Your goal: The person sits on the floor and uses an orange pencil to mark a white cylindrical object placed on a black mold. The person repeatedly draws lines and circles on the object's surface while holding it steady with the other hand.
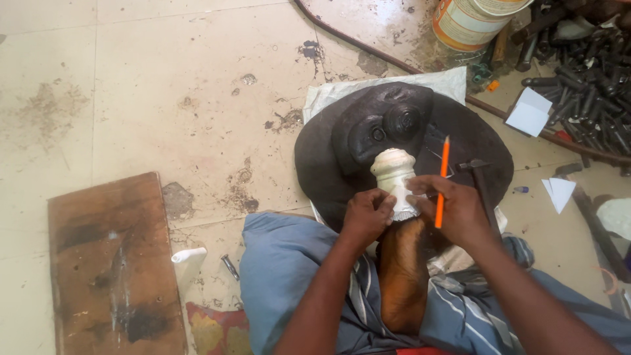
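You are sitting on the floor (164,85) with a blue cloth (289,263) over your lap and a brown wooden post (402,276) lying between your legs, pointing away from you. On its far end sits a white turned knob (393,176) with a rounded cap and a toothed lower edge. Your left hand (365,217) is closed around the left side of that white knob, thumb and fingers pressing on it. Your right hand (453,212) touches the knob's right side with its fingertips and at the same time grips an orange pencil (442,181), which stands nearly upright, tip up, between the fingers. Just right of that hand a dark hammer (481,187) lies with its head away from you. Under the knob's far end is a round black block (473,141) with a raised carved shape on top, resting on a white sack (368,92). To your left on the floor lies a scorched wooden board (112,263), with a small white tube (189,255) beside it. To your right are folded white paper pieces (530,112). Farther off, at the top right, stands a paint can (468,23) and next to it a heap of dark metal punches (585,85), bordered by a thin curved rod (368,49) running across the floor.
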